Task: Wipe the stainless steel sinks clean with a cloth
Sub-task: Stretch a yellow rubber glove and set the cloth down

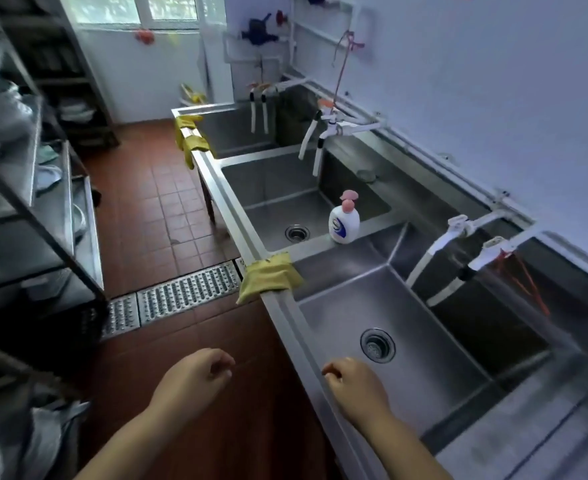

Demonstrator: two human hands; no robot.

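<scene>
Three stainless steel sinks in one row along the wall: near sink (424, 368), middle sink (278, 216), far sink (230, 133). One round drain (378, 344) in the floor of the near basin, one more (297, 233) in the middle basin; far basin's floor mostly out of sight.

Yellow cloth (268, 277) draped over the front rim, right at the divider between near and middle sinks, one part hanging down the outside. Further yellow cloths (190, 138) hung over the front rim by the far sink; two at least, exact count unclear.

One white pump bottle (343, 223) with pink top, upright on the divider ledge, toward its back end.

White taps in pairs above the basins: two (472, 244) over the near one, two (323, 129) over the middle one, two (259, 95) over the far one.

Left hand (195, 379) above the red tiled floor, just off the front rim, fingers loosely curled, nothing held. Right hand (354, 386) over the front rim of the near sink, fingers loosely bent, nothing held; contact with the rim not clear. Both well apart from the cloth.

One metal floor grate (181, 292) beside the bench front.
</scene>
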